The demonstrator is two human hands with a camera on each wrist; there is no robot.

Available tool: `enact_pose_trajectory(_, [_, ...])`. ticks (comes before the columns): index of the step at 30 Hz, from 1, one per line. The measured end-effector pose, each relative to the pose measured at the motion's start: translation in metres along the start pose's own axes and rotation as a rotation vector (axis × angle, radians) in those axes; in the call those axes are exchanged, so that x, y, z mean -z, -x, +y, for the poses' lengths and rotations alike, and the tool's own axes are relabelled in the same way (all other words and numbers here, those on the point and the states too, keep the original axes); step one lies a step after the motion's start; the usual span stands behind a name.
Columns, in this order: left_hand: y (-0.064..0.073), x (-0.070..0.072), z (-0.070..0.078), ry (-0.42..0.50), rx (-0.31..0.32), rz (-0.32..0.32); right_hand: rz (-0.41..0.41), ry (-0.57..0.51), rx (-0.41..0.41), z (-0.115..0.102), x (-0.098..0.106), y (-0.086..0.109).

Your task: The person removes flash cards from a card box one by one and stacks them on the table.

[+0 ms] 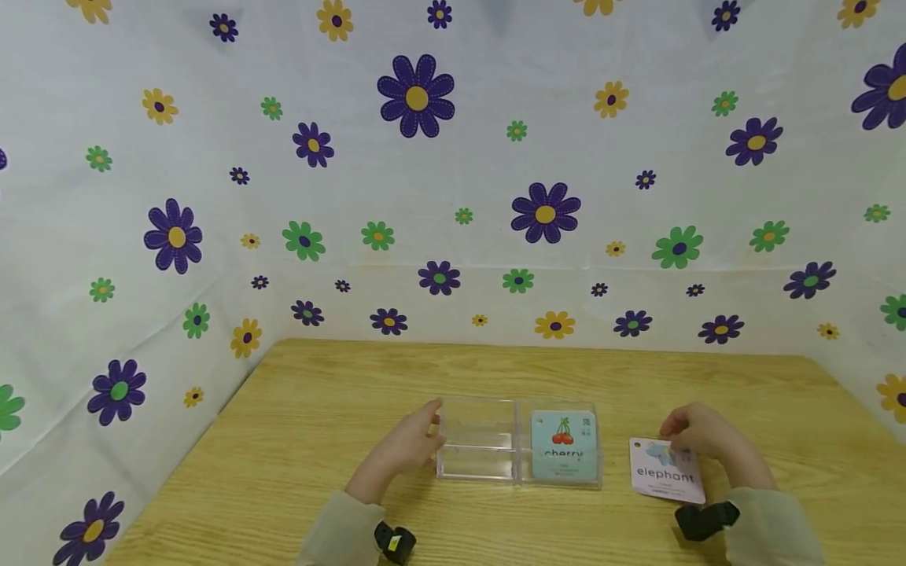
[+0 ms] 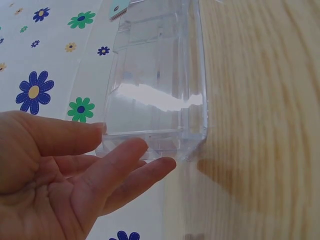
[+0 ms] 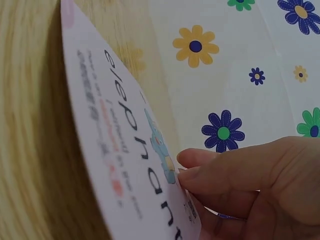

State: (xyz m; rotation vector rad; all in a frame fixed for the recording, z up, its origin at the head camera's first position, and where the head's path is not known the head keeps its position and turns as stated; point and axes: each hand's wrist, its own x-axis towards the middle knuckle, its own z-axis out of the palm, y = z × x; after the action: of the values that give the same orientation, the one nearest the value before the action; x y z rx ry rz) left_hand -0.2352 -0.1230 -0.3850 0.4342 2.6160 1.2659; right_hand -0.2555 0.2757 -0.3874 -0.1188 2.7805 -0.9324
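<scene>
Head: right hand [image 1: 702, 434] pinches one elephant card [image 1: 664, 475], left [image 1: 410, 444] touches one box [image 1: 477, 449].

Flowered white cloth [image 1: 453, 169] behind wooden table [image 1: 340, 385]

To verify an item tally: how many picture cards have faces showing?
2: the light-blue rectangular cherry card inside the clear plastic tray's right half and the pale-pink rectangular elephant card pinched by the right hand. More may be hidden underneath.

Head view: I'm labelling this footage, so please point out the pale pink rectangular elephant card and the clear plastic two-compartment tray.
Pale pink rectangular elephant card [image 1: 665, 475]: head view, on its printed word.
Clear plastic two-compartment tray [image 1: 477, 464]: head view, on the left compartment's front wall.
</scene>
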Motion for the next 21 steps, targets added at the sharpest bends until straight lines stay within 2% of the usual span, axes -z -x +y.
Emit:
enact_pose_trajectory(8, [-0.0004, -0.0001, -0.0002, -0.004, 0.009, 0.000, 0.021, -0.005, 0.020, 0.0035, -0.0004, -0.0013])
enact_pose_trajectory(21, [-0.0015, -0.0008, -0.0032, -0.014, 0.012, -0.004, 0.003, -0.026, -0.051, 0.0064, -0.0015, -0.0023])
